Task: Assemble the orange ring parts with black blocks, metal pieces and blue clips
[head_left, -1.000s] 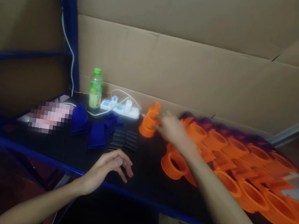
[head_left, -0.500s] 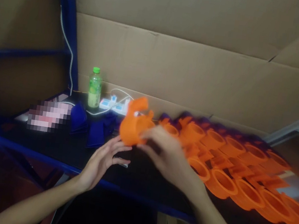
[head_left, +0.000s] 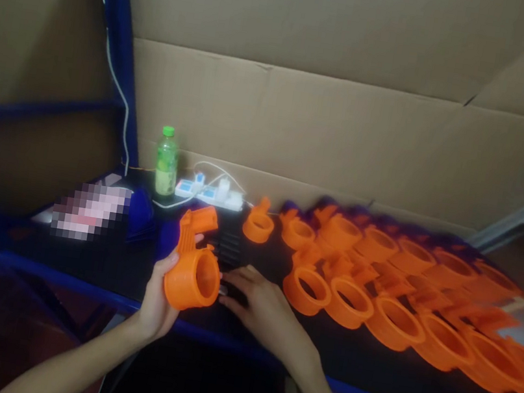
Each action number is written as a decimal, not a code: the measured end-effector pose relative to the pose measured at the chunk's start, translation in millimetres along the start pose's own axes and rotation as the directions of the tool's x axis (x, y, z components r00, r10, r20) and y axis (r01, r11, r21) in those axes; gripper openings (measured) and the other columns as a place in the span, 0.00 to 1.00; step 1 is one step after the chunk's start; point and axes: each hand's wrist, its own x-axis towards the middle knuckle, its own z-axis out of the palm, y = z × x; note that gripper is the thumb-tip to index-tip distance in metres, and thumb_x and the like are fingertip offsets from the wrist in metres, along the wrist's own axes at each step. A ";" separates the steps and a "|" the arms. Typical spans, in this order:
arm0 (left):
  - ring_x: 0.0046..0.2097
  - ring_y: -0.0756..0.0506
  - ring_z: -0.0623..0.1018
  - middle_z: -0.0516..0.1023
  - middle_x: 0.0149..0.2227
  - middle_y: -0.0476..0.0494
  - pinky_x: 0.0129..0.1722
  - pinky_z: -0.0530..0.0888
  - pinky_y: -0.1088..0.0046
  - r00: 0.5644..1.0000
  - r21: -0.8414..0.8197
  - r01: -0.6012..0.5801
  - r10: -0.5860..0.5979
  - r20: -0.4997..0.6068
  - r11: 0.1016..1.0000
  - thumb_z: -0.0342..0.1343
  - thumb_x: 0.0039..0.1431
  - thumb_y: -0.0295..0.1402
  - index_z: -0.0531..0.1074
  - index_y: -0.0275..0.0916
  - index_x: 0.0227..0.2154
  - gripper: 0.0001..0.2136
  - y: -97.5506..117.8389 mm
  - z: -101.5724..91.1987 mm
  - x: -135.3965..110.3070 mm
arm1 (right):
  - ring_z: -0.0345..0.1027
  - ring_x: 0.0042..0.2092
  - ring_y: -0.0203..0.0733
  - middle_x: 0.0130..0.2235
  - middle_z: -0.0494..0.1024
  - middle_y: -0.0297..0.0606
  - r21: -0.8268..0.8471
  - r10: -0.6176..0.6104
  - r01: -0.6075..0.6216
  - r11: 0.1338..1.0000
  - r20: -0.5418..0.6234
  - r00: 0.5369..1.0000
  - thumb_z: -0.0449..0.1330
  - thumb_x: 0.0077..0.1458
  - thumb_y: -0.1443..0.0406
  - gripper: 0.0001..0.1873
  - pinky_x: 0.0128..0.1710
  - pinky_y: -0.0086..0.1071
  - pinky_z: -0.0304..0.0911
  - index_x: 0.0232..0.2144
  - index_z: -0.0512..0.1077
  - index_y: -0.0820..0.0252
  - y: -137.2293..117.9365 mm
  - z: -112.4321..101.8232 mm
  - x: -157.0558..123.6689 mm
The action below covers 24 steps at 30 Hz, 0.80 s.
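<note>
An orange plastic ring-shaped part (head_left: pixel 184 280), with a hooked arm rising from its rim, is held in my left hand (head_left: pixel 159 293). The fingers wrap around its left side and the ring's opening faces right. Just right of the ring, my right hand (head_left: pixel 265 308) has its fingers curled, thumb and fingertips close together. A small pale piece shows at those fingertips; what it is I cannot make out. Beyond the right hand stands another orange ring part (head_left: pixel 258 223) on the black tabletop (head_left: pixel 98 267).
Rows of orange ring parts (head_left: pixel 395 321) fill the right side, with dark blue pieces behind them. Blue pieces (head_left: pixel 142 215) and black ribbed pieces (head_left: pixel 229 249) lie near the middle. A green-capped bottle (head_left: pixel 167 166) and a white power strip (head_left: pixel 210 194) stand by the cardboard wall (head_left: pixel 302 124).
The orange part has passed from my right hand into my left, moving lower and left. My right hand has let go of it and dropped beside the ring.
</note>
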 end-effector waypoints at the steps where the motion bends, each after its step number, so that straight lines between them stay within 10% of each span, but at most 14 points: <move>1: 0.48 0.35 0.80 0.78 0.54 0.36 0.49 0.75 0.53 1.000 0.006 0.001 -0.001 0.002 1.000 0.53 0.61 0.43 0.65 0.40 0.62 0.27 -0.5 -0.1 0.0 | 0.70 0.52 0.44 0.50 0.76 0.39 -0.033 0.005 -0.004 0.999 0.016 1.000 0.59 0.63 0.64 0.14 0.48 0.34 0.69 0.50 0.76 0.52 -1.7 2.7 0.5; 12: 0.49 0.37 0.80 0.79 0.53 0.39 0.50 0.75 0.58 0.999 0.095 -0.045 0.046 -0.007 0.994 0.56 0.60 0.40 0.66 0.41 0.62 0.27 -2.1 -1.1 4.1 | 0.70 0.45 0.44 0.42 0.76 0.41 -0.269 -0.006 0.000 0.963 -0.022 1.000 0.55 0.63 0.68 0.09 0.37 0.33 0.65 0.38 0.76 0.58 -12.4 9.7 -0.5; 24: 0.48 0.37 0.81 0.82 0.48 0.39 0.50 0.75 0.60 0.998 0.110 0.010 -0.016 0.054 0.994 0.55 0.61 0.41 0.71 0.38 0.57 0.23 -4.9 -7.9 3.7 | 0.72 0.43 0.42 0.40 0.77 0.37 0.059 0.097 -0.085 0.995 -0.237 0.967 0.58 0.64 0.63 0.07 0.41 0.33 0.67 0.36 0.77 0.56 5.9 -11.7 -8.4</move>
